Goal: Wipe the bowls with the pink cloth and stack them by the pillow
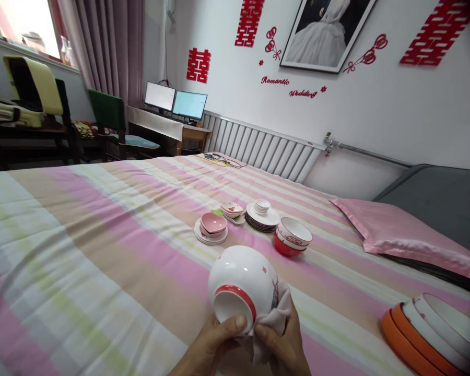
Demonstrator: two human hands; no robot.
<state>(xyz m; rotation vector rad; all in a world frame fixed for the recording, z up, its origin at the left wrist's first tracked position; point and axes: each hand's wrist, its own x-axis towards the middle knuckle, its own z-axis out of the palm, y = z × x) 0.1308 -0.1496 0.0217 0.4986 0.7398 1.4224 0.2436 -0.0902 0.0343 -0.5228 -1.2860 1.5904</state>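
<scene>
White bowl (241, 269) hangs tilted over the striped bedspread (149, 261), its red-ringed foot facing the wearer. On its left, the left hand (215, 339) grips the foot, thumb on the base; its other fingers are mostly hidden, seemingly underneath. Farther right, the right hand (288, 342) pinches a pale cloth (280, 313) against the side, apparently mid-wipe. Shifting the cloth would call for a steady left grip. Stacked orange-based bowls (411, 334) rest at far right.
</scene>
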